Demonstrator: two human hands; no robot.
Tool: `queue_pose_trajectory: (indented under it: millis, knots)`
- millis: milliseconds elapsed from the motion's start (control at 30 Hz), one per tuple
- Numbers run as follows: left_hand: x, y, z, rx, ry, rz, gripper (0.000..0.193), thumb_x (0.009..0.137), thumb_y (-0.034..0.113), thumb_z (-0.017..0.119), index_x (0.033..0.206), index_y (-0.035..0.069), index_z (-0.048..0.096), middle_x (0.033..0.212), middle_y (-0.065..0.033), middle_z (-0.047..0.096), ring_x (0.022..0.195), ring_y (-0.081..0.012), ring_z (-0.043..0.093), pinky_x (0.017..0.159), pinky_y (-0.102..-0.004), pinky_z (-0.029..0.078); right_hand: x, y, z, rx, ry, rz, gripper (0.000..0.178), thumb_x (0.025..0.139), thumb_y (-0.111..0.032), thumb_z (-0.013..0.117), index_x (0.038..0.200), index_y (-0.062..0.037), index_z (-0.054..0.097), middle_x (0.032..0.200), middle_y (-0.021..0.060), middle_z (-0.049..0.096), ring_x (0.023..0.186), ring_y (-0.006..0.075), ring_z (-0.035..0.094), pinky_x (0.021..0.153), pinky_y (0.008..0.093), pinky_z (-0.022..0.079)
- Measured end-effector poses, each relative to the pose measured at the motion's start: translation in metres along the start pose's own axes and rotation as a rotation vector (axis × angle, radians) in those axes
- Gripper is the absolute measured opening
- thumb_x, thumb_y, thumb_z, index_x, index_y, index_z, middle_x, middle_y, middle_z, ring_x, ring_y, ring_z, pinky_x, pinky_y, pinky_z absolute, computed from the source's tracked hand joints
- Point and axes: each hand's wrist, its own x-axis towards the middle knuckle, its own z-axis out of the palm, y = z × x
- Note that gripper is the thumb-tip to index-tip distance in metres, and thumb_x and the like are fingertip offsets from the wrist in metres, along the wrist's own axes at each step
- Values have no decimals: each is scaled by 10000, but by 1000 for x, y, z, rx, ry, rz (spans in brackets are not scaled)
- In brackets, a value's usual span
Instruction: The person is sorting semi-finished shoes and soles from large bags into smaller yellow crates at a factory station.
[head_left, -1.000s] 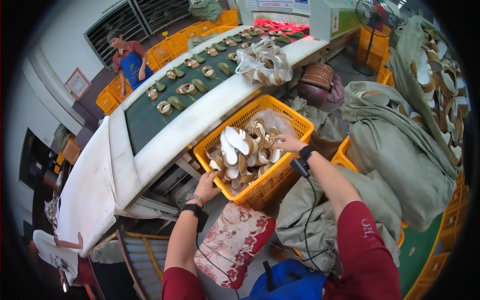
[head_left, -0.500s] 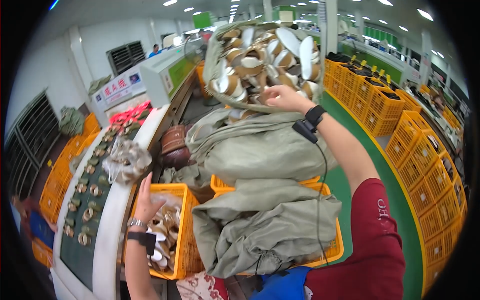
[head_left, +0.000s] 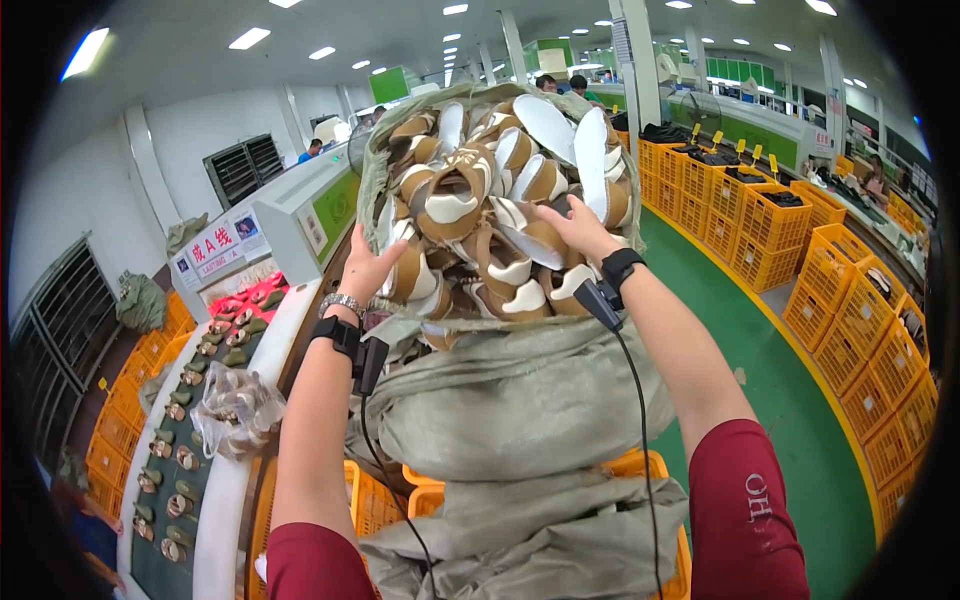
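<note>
A grey-green cloth sack (head_left: 375, 190) stands open in front of me, heaped with brown-and-white shoe uppers (head_left: 455, 195). Several white insole-shaped pieces (head_left: 592, 160) lie among them. At the sack's right side, my right hand (head_left: 583, 232) has its fingers on one brown-and-white shoe upper (head_left: 535, 240) and appears to grip its edge; part of the fingers is hidden. My left hand (head_left: 368, 268) is at the sack's left rim, thumb and fingers apart, holding nothing, close beside the uppers there. Both wrists wear black straps with cabled devices.
Grey cloth (head_left: 520, 400) covers orange crates below the sack. On the left runs a conveyor (head_left: 215, 480) bearing small shoe pieces and a clear plastic bag (head_left: 238, 405) of parts. Stacked orange crates (head_left: 770, 230) line the green walkway (head_left: 740, 350) at right. Other people work far back.
My left hand has risen from beside the lower orange crate to the sack's left rim. My right hand stays at the uppers, now on one. The view has tilted up and moved closer.
</note>
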Motion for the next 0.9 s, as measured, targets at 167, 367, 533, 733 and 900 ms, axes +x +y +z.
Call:
queue_pose_trajectory:
  millis: [167, 367, 533, 733, 900]
  knots:
    - [52, -57, 31, 124, -179, -368, 803, 791, 601, 506, 1284, -22, 395, 1213, -215, 492, 1112, -266, 482, 924, -366, 380, 56, 49, 2, -86, 80, 73, 920, 725, -523, 614, 1252, 168, 309, 1202, 340, 443, 1167, 385, 434, 967, 363, 353]
    - [18, -54, 53, -973, -415, -724, 605, 884, 542, 398, 1260, 67, 419, 1134, -77, 567, 981, -196, 557, 850, -353, 455, 40, 23, 17, 168, -239, 394, 912, 792, -523, 569, 1378, -14, 90, 1367, 209, 308, 1140, 295, 468, 858, 432, 439]
    - [27, -75, 59, 89, -207, -76, 580, 862, 442, 491, 1226, -5, 435, 1066, -242, 563, 992, -379, 537, 875, -364, 419, 40, 21, 22, 288, -543, 511, 1038, 764, -578, 571, 1399, -93, -91, 1347, 168, 347, 1055, 298, 531, 840, 505, 445]
    - [21, -47, 49, 444, 86, 42, 842, 741, 580, 571, 1235, -73, 372, 1208, -319, 423, 1151, -393, 408, 927, -409, 378, 19, 1, 33, 179, -563, 518, 782, 812, -620, 446, 1346, -94, 220, 1243, 120, 476, 973, 228, 579, 764, 415, 491]
    - [26, -26, 30, 899, -172, 109, 898, 703, 748, 446, 1056, -73, 539, 957, -277, 588, 985, -385, 537, 877, -410, 407, 15, 6, 30, 209, -767, 531, 686, 859, -645, 282, 1232, -91, 442, 1088, 121, 591, 929, 247, 605, 717, 429, 513]
